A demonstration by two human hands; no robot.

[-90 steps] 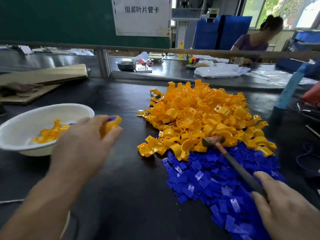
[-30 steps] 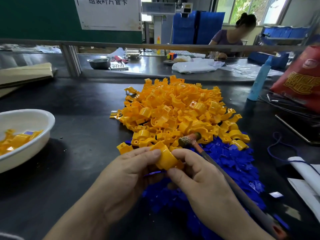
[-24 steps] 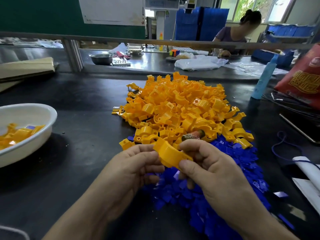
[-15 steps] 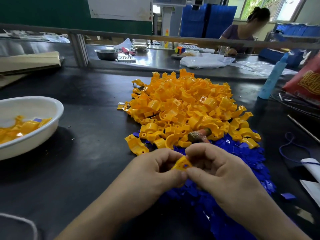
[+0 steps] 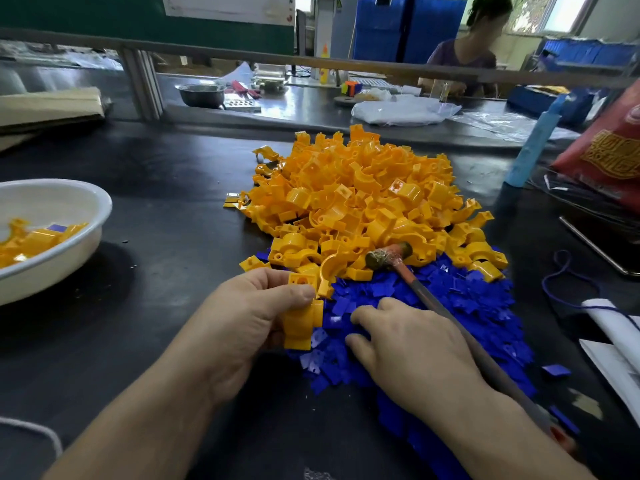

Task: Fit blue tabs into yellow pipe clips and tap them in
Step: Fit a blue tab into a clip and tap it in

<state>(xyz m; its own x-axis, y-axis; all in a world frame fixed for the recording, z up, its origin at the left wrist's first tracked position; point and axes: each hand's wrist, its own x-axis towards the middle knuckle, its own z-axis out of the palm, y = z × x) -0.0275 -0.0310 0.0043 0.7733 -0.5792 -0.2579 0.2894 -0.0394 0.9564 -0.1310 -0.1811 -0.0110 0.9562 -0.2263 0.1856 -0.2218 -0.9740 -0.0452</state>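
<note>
1. The left hand (image 5: 249, 323) is closed around a yellow pipe clip (image 5: 300, 317), thumb on its flat holed end, and holds it just above the near edge of the blue tabs.
2. The right hand (image 5: 412, 351) lies palm down on the pile of blue tabs (image 5: 450, 306), fingers loosely spread with the tips among the tabs. Whether it has pinched one cannot be told.
3. A small hammer (image 5: 389, 255) lies on the tabs beside the right hand. Its head rests at the seam where the blue pile meets the heap of yellow clips (image 5: 360, 199), and its handle runs back under the right forearm.
4. A white bowl (image 5: 69, 237) stands well to the left on the dark table (image 5: 166, 209) and holds several yellow clips, with a blue piece showing among them.
5. A red bag (image 5: 609, 154) at the right edge bears gold ornamental print, which is too blurred to read.
6. The white sign (image 5: 228, 6) on the green board is cut off at the top, so no writing on it can be read.
7. Another person (image 5: 474, 50) sits at the far bench.
</note>
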